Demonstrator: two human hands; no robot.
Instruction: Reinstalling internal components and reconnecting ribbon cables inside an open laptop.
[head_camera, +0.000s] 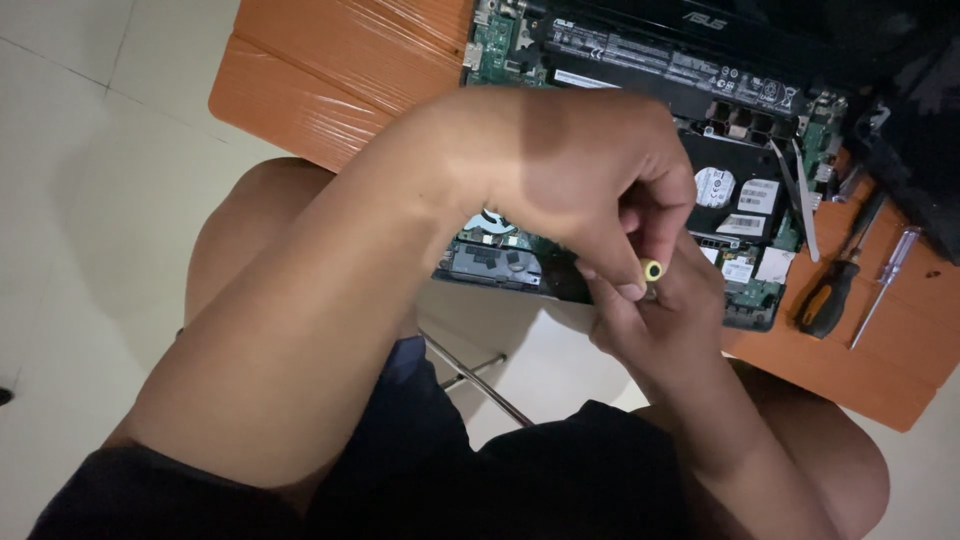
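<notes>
We hold both hands together over the near edge of an opened laptop (640, 150), its circuit boards bare on the orange tabletop (330, 60); our left hand (590, 185) comes in from eight o'clock with its fingers curled narrow, pinching a small yellow-tipped tool (652, 269) between thumb and forefinger; our right hand (660, 320) rises from five o'clock just beneath it, fingers folded against the same tool, touching the left hand; at three o'clock from the hands lie a screwdriver with an orange and black handle (830, 295) and a clear-handled screwdriver (885, 280), side by side; a pair of tweezers (805, 200) rests on the laptop's right edge.
</notes>
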